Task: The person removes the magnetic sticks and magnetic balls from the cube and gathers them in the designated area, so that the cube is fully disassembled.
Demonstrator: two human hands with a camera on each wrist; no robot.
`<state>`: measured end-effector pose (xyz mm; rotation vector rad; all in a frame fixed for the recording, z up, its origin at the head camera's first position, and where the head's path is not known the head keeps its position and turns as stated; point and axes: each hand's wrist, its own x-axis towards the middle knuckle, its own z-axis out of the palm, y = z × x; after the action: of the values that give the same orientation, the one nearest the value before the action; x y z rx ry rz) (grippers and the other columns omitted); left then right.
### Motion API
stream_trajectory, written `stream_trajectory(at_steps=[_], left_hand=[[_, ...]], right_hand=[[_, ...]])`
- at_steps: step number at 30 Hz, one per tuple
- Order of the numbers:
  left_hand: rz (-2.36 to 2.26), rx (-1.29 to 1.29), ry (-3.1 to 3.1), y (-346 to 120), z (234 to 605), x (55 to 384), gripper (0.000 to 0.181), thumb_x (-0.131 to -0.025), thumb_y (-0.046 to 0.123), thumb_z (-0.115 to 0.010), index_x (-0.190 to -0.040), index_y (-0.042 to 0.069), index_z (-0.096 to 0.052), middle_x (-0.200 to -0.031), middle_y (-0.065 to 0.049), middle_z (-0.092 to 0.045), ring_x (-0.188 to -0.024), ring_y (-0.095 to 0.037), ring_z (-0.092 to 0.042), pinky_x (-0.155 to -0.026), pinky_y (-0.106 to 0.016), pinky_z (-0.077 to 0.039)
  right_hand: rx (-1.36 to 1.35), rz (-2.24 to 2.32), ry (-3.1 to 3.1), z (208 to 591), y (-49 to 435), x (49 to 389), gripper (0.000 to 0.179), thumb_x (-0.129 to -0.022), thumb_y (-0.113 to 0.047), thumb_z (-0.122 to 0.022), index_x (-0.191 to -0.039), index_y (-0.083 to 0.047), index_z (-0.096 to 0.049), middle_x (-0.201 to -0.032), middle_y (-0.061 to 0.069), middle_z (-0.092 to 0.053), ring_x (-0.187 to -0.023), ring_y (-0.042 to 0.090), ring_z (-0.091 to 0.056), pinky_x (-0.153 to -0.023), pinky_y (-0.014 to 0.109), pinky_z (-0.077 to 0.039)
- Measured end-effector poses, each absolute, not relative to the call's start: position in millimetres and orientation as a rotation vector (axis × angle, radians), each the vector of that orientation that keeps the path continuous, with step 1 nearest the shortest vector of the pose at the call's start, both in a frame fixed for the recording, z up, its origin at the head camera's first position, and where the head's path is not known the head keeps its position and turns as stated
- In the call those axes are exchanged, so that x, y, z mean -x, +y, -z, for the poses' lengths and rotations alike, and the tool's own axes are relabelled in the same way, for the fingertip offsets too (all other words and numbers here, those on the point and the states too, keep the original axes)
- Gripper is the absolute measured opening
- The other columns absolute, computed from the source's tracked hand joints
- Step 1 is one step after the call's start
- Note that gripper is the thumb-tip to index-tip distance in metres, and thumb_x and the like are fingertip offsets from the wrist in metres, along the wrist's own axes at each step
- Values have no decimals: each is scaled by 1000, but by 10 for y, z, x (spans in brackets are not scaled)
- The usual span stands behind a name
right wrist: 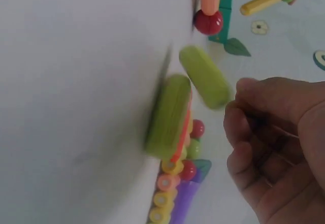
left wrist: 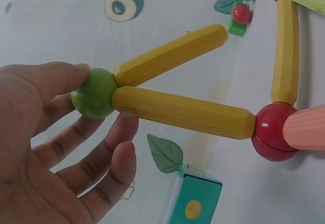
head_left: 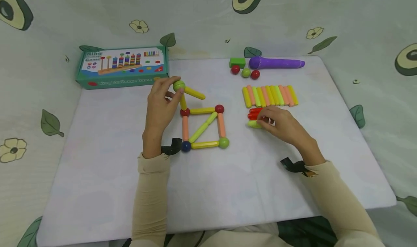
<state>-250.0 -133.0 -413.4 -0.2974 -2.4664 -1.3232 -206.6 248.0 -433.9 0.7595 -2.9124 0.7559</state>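
My left hand (head_left: 159, 104) pinches a green ball (left wrist: 95, 93) between thumb and fingers. Two yellow sticks extend from this ball. The lower yellow stick (left wrist: 185, 113) joins a red ball (left wrist: 277, 132) at a corner of the structure; the upper yellow stick (left wrist: 172, 55) has a free end. Below lies a square of sticks and balls, crossed by a diagonal green stick (head_left: 202, 127). My right hand (head_left: 281, 124) has thumb and fingertips pinched at the end of a light green stick (right wrist: 204, 76), blurred and tilted. Another green stick (right wrist: 168, 117) lies right beside it.
Red sticks (head_left: 253, 116) lie just beyond my right fingers, below a row of several coloured sticks (head_left: 270, 96). Behind stand a green block (head_left: 237, 62), loose balls (head_left: 245, 73) and a purple microphone-shaped object (head_left: 277, 63). A game box (head_left: 123, 68) is at the back left.
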Motion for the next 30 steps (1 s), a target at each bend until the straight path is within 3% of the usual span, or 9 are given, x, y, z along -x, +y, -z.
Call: stream_trajectory(at_steps=[6,13,16,23,30], left_hand=[[1325,300,-2478,-1329,4146,2512,39,-99,30,-65,-136,20,-63,-130,-5,-54,-88,-18,-64,-79,-31,-53],[1323,295,-2474,-1321,4134,2509,39,-98,30,-66,-136,20,-63,-129,-5,-54,-88,-18,-63,-79,-30,-52],[1325,291,-2475,-1316,4122,2506,39,-98,30,-66,-136,21,-63,-129,-4,-53,-88,-17,-63,-79,-29,-52],[1337,283,-2478,-1319,4085,2495,39,-99,29,-66,-136,20,-63,-129,-4,-53,-88,-17,-62,-80,-29,-52],[1334,280,-2500,-1288,4097,2480,39,-99,29,-65,-137,21,-62,-131,-3,-52,-89,-16,-61,-83,-31,-53]], right_hand=[[-811,-726,-2823,4524,2529,1851,18,-83,-1,-80,-98,-6,-72,-94,2,-64,-81,15,-57,-69,34,-54],[-1137,-643,-3008,4599,2325,1513,35,-81,-28,-85,-110,-13,-73,-109,-3,-63,-96,15,-59,-85,36,-55],[-1131,-580,-3034,4595,2319,1433,31,-81,-23,-86,-107,-11,-75,-106,-2,-65,-97,16,-60,-87,37,-54],[-723,-490,-2925,4603,2542,1587,32,-77,-13,-88,-105,-5,-73,-101,7,-69,-95,26,-62,-86,45,-52],[-726,-517,-2796,4655,2734,1797,29,-71,0,-89,-96,-1,-73,-108,16,-63,-103,35,-56,-89,52,-47]])
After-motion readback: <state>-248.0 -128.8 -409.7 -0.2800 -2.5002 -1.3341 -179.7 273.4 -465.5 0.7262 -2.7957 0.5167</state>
